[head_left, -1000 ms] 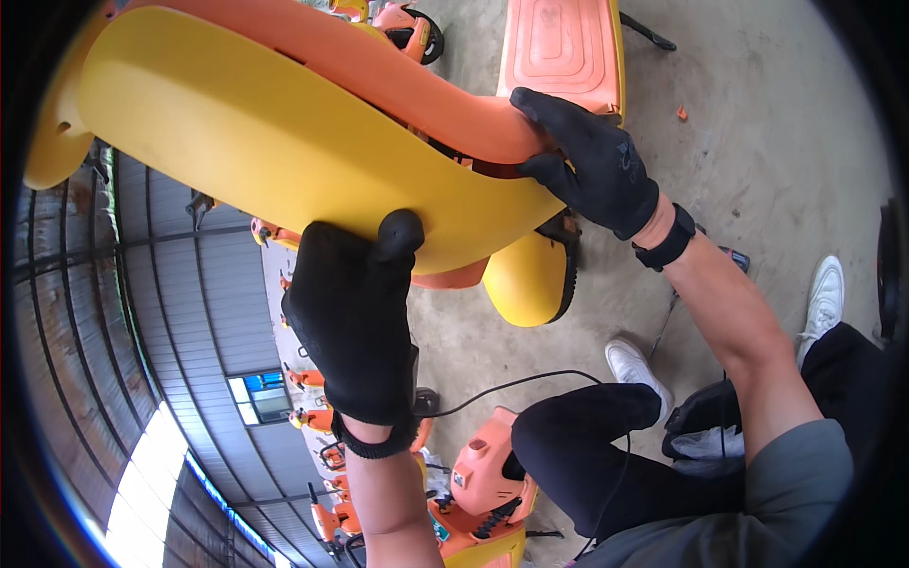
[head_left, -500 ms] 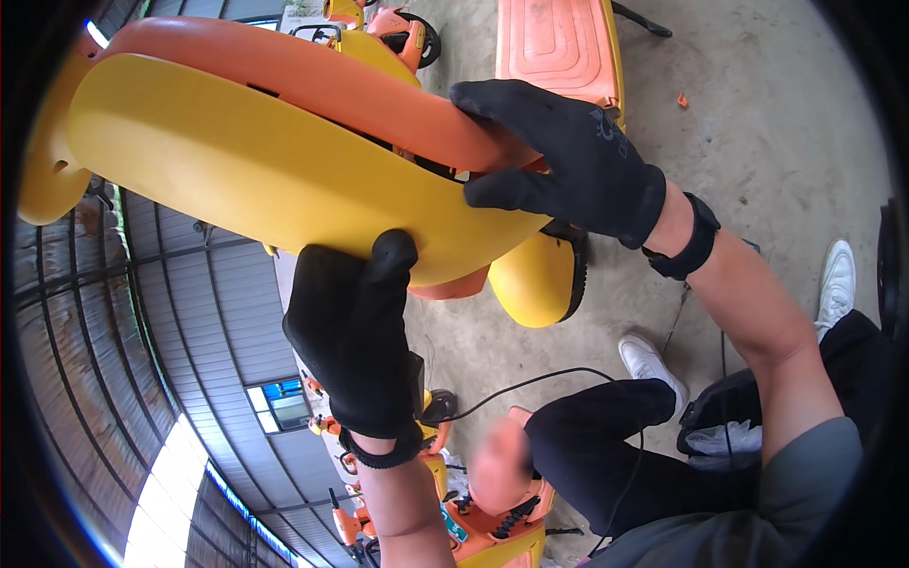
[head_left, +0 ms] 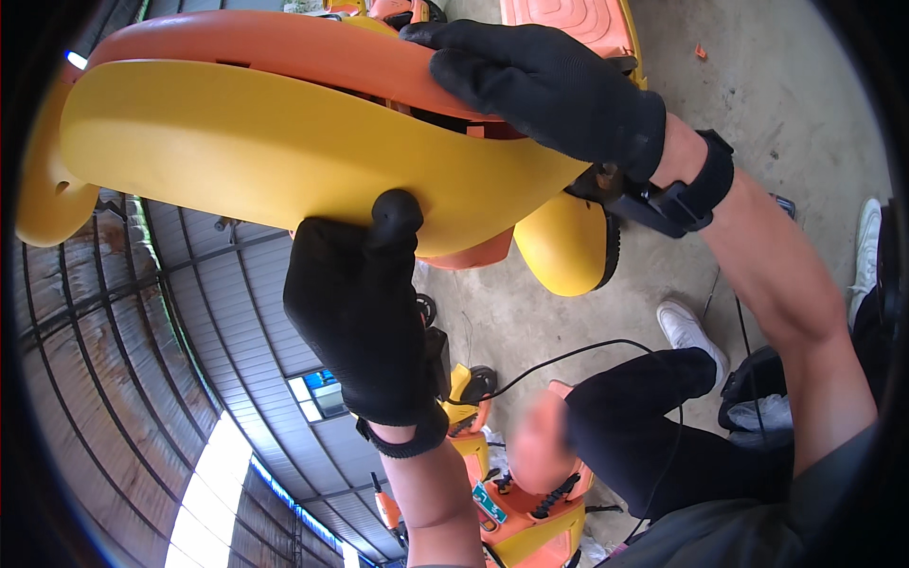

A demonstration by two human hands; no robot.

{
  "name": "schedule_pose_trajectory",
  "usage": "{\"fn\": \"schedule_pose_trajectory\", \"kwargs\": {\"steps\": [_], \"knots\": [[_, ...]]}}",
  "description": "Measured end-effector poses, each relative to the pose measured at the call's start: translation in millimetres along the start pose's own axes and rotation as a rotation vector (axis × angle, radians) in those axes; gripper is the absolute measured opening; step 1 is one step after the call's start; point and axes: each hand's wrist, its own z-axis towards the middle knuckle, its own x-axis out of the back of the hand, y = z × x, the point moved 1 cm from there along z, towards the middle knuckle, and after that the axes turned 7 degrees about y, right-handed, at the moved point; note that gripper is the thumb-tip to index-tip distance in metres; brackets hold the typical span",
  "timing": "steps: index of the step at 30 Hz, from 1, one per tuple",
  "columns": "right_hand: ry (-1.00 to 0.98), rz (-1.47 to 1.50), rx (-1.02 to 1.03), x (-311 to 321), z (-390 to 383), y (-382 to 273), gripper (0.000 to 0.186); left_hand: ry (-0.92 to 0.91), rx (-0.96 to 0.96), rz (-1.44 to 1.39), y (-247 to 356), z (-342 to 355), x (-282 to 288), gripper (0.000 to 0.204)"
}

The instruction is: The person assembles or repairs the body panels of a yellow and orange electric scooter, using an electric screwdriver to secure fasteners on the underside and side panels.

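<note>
The right hand's (head_left: 578,104) fingers lie outstretched on the orange panel (head_left: 265,45); earlier, the lower digit touched the yellow panel (head_left: 275,142). The left hand (head_left: 355,303) grips this panel's lower edge, thumb in front, remaining fingers hidden behind. Both panels span the upper left, their right ends partly covered.

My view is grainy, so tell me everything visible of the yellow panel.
The yellow panel is long, smooth and curved, seemingly plastic, with a rounded left end. It stretches across the view's upper left, below the orange panel; a dark gap shows along part of their seam. The left grip, black-gloved, holds its lower edge, thumb on its face. The right grip overlaps its right end; contact unclear.
</note>
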Motion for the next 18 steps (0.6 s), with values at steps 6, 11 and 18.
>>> {"fn": "schedule_pose_trajectory", "kwargs": {"steps": [6,11,18], "knots": [[0.046,0.003,-0.063,-3.3,-4.6,-1.3,0.042,0.005,-0.059,0.049,0.4,2.8,-1.5,0.025],[0.029,0.025,-0.169,-5.2,-3.9,-7.0,0.042,-0.02,-0.097,-0.007,-1.4,6.9,-1.3,0.024],[-0.139,-0.089,0.05,22.5,-17.1,-4.7,0.067,-0.015,-0.13,0.049,-0.9,3.0,0.8,0.03]]}}
